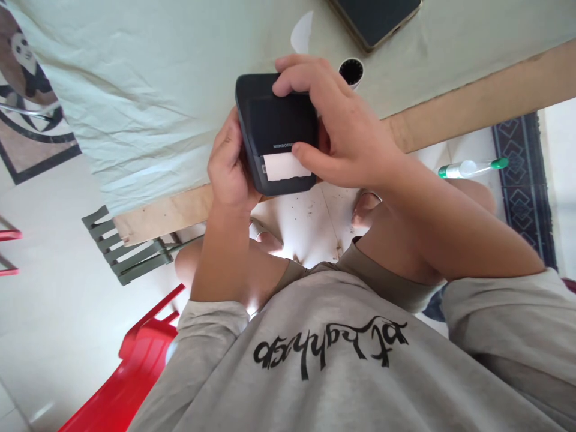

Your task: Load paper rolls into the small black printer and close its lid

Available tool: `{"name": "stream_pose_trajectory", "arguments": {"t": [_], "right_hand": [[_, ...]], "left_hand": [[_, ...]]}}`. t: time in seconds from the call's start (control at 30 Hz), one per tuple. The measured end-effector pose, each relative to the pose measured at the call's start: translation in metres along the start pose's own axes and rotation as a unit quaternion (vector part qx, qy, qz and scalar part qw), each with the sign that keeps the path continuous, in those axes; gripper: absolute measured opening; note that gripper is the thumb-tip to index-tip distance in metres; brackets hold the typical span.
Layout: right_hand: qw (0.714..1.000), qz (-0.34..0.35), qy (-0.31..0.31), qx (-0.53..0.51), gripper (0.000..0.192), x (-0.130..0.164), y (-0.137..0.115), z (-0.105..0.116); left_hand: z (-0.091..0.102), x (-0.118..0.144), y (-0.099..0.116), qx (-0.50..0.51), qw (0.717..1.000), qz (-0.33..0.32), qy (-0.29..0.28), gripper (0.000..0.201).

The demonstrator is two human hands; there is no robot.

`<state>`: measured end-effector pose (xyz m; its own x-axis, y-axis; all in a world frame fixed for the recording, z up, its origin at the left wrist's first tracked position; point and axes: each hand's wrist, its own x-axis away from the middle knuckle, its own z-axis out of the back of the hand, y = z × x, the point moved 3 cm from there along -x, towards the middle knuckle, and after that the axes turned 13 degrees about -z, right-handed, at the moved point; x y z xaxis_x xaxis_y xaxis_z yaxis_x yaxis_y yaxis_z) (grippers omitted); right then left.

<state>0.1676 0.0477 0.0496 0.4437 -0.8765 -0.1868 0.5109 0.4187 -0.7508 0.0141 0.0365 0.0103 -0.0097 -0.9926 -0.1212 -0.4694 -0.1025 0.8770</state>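
Observation:
A small black label printer (274, 123) is held above the table's near edge, with a strip of white paper (285, 166) sticking out of its slot. My left hand (229, 165) grips its left side from below. My right hand (335, 126) wraps over its right side, fingers on the top edge and thumb pressing beside the white paper.
The table (148, 102) is covered by a pale cloth with a bare wooden edge. A dark tablet (375, 18) and a small black-and-white roll (351, 71) lie behind the printer. A red chair (130, 372), a grey chair (126, 252) and a green-capped bottle (470, 168) are on the floor.

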Motion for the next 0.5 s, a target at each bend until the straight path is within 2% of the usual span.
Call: {"name": "stream_pose_trajectory", "arguments": {"t": [0.27,0.37,0.5], "right_hand": [[1.000,0.011,0.015,0.003,0.048,0.000,-0.001,-0.001],[1.000,0.015,0.007,0.015,0.048,0.000,-0.003,0.001],[0.999,0.002,-0.017,0.042,0.047,-0.001,-0.006,0.004]], "left_hand": [[-0.004,0.003,0.003,-0.018,1.000,0.000,0.003,0.031],[0.000,0.000,0.000,-0.027,0.999,-0.029,0.013,0.026],[0.007,-0.004,-0.006,-0.031,0.998,-0.048,-0.017,0.024]]}}
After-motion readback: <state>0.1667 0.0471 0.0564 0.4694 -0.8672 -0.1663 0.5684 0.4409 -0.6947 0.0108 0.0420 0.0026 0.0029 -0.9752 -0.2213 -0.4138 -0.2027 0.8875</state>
